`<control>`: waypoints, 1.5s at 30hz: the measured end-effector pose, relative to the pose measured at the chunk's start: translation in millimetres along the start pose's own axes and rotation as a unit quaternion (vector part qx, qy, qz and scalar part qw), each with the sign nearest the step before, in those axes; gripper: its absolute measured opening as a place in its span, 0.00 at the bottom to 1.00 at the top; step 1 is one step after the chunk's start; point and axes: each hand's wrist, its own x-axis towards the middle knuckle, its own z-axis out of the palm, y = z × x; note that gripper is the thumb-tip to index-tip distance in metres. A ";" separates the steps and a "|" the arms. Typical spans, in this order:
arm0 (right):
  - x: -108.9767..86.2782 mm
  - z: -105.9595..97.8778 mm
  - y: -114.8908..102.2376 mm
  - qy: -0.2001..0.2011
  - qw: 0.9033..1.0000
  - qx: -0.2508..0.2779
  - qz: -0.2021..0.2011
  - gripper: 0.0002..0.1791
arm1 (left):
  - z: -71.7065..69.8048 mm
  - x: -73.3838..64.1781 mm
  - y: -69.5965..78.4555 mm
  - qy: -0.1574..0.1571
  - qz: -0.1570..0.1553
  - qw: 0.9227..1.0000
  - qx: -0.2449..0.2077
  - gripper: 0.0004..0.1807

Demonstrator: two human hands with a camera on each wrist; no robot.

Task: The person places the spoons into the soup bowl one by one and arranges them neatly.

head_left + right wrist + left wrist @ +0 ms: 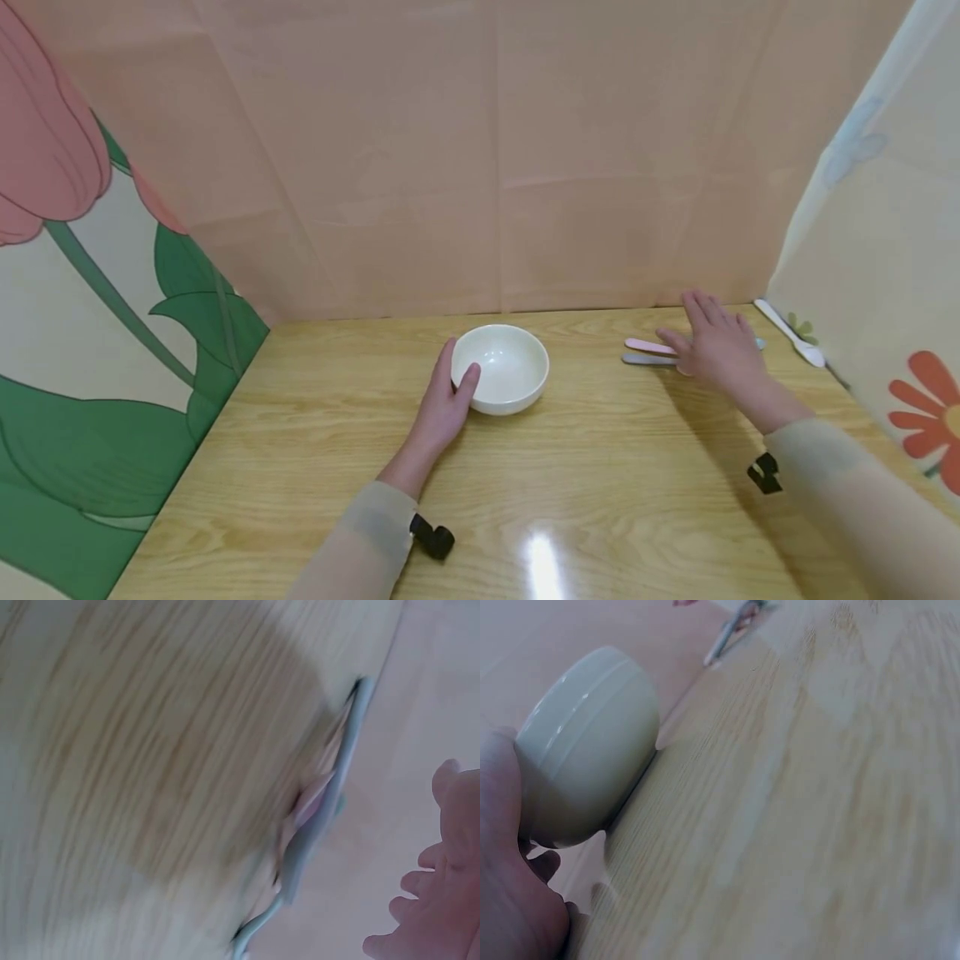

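Note:
A white round bowl (510, 367) stands on the wooden table. My left hand (438, 408) grips its left side, the thumb at the near rim and the fingers around the outer wall. In the left wrist view, the outside of the bowl shows beside the hand. My right hand (720, 350) hovers over several spoons with its fingers spread, holding nothing. A pink handle (648, 345) and a grey-blue handle (649, 360) stick out left of it. The right wrist view shows the grey-blue spoon (319, 825) lying apart from the fingers, with pink and pale teal pieces beside it.
A white spoon (791, 335) lies at the table's right edge, by the flowered side wall (870, 275). A plain pinkish cloth (375, 167) closes off the back. On the left stands a panel with tulips and leaves (90, 450). Glare shows on the near tabletop (600, 500).

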 end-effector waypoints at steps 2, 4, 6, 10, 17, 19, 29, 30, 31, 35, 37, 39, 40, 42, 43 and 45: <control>0.7 0.3 8.4 0.000 1.000 0.002 0.006 0.53 | -0.2 -0.9 0.3 0.001 0.000 1.000 0.000 0.43; 0.6 1.3 16.9 0.002 1.000 0.000 0.012 0.54 | -0.4 -1.6 0.7 0.001 0.000 1.000 0.000 0.43; -0.5 3.1 25.4 0.005 1.000 -0.003 0.017 0.54 | -0.6 -2.5 1.5 0.003 0.002 1.000 -0.002 0.43; -5.7 6.7 42.1 0.020 0.999 -0.012 0.022 0.51 | -1.0 -3.6 3.0 0.001 0.005 1.000 -0.004 0.43; -6.9 6.7 74.9 0.035 0.998 0.000 0.047 0.52 | 0.6 -3.2 2.8 0.001 0.001 1.000 -0.005 0.43; -6.5 7.4 83.5 0.027 0.998 0.005 0.055 0.53 | 1.0 -2.9 2.2 0.001 -0.001 1.000 -0.004 0.43; -8.0 -3.1 109.7 0.003 0.997 0.002 0.072 0.57 | 0.5 -3.1 2.4 -0.001 -0.002 1.000 -0.009 0.43; -7.6 -5.2 111.4 0.001 0.997 0.000 0.073 0.56 | 0.1 -3.1 2.6 -0.001 -0.002 1.000 -0.009 0.43; -7.8 -7.1 112.8 -0.001 0.997 -0.001 0.075 0.56 | -0.3 -3.1 2.7 -0.001 0.000 1.000 -0.010 0.43; -7.7 -12.1 120.0 -0.013 0.996 -0.003 0.083 0.57 | -0.9 -2.9 2.0 -0.004 -0.003 1.000 -0.008 0.42; -7.9 -11.9 124.4 -0.017 0.996 -0.004 0.089 0.57 | -0.8 -2.5 1.4 -0.006 -0.007 1.000 -0.007 0.42; -8.2 -10.4 129.3 -0.024 0.995 -0.003 0.095 0.57 | -0.9 -2.1 1.2 -0.008 -0.009 1.000 -0.005 0.43; -8.7 -9.4 131.6 -0.027 0.995 -0.002 0.098 0.57 | -0.7 -2.0 0.9 -0.009 -0.011 1.000 -0.004 0.43; -9.5 -7.6 136.0 -0.033 0.994 0.002 0.103 0.58 | -0.4 -2.2 0.8 -0.010 -0.010 1.000 -0.003 0.44; -9.7 -6.9 137.7 -0.036 0.994 0.003 0.105 0.58 | -0.3 -2.4 0.8 -0.011 -0.009 1.000 -0.003 0.44; -9.6 -5.1 140.6 -0.039 0.993 0.007 0.108 0.58 | -0.3 -3.1 1.0 -0.010 -0.008 1.000 -0.003 0.44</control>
